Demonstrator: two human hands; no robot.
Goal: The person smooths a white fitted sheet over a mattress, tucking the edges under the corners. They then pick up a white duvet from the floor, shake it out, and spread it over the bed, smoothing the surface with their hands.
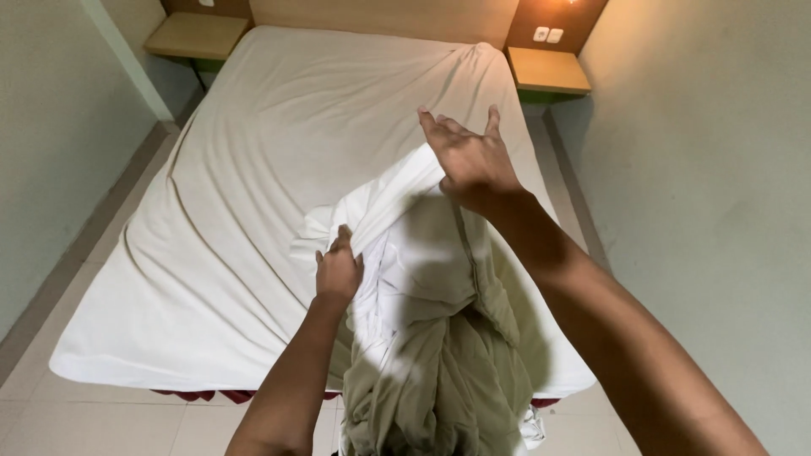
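Observation:
A bed (pixel 253 169) covered by a wrinkled white fitted sheet fills the middle of the view. A bunched white sheet or duvet cover (pixel 422 279) hangs from my hands down over the bed's near edge. My left hand (pixel 339 270) pinches a fold of this loose cloth at its upper left. My right hand (pixel 470 156) is raised above the cloth, fingers spread, with the cloth draped under the wrist; whether it grips the cloth is hidden.
Two wooden bedside shelves stand at the head of the bed, one at left (pixel 196 35) and one at right (pixel 547 71). Plain walls close in on both sides. Pale tiled floor (pixel 110 422) shows at the near left.

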